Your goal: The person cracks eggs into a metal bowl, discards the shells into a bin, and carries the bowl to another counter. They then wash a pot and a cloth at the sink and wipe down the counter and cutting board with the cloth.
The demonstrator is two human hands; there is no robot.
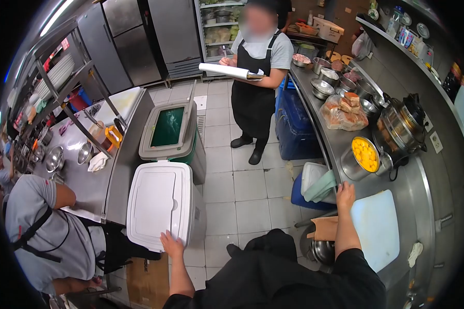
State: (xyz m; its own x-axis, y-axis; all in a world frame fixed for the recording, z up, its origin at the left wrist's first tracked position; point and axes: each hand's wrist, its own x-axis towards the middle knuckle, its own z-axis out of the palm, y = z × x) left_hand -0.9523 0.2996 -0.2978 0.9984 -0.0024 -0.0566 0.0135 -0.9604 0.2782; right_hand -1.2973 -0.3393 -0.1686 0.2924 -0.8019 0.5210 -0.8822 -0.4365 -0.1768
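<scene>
My left hand [172, 244] rests with its fingers spread on the near edge of a white lidded bin [152, 198]. On the right, my right hand [346, 194] touches the front edge of the steel counter [415, 206], its fingers at the rim. Beside that hand lies a pale cutting board [376, 226]. Just beyond it stands a steel pot [365, 155] full of yellow pieces. A greenish cloth [319, 187] hangs by the counter edge, close to my right fingertips. Neither hand visibly holds anything.
A person in a black apron [253, 98] stands ahead, writing on a clipboard [232, 71]. Another person [41, 226] works at the left counter. A green-topped bin [168, 126], a blue container [299, 123] and a bag of meat [344, 112] are further on.
</scene>
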